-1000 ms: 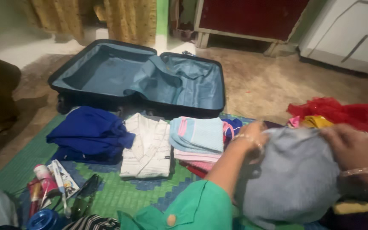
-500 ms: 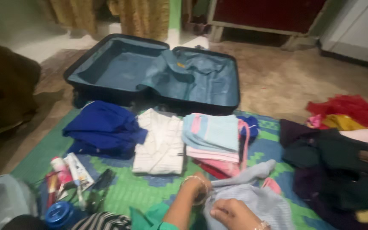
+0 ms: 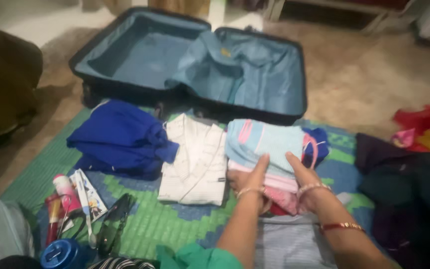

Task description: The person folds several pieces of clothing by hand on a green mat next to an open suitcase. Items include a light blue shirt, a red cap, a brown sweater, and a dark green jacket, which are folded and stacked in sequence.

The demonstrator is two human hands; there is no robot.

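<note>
Now both hands, left hand (image 3: 247, 182) and right hand (image 3: 307, 187), have left the grey garment (image 3: 284, 241) and clasp the folded stack (image 3: 267, 159) beside the white shirt (image 3: 195, 157).

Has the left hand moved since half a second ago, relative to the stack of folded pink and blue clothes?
Yes. The left hand has gone forward from the grey garment onto the folded stack.

White-blue flat carton (image 3: 88, 192) on mat, lower left; pink-white tube (image 3: 67, 192) just beside; small yellow tag (image 3: 225, 52) on suitcase lining
</note>
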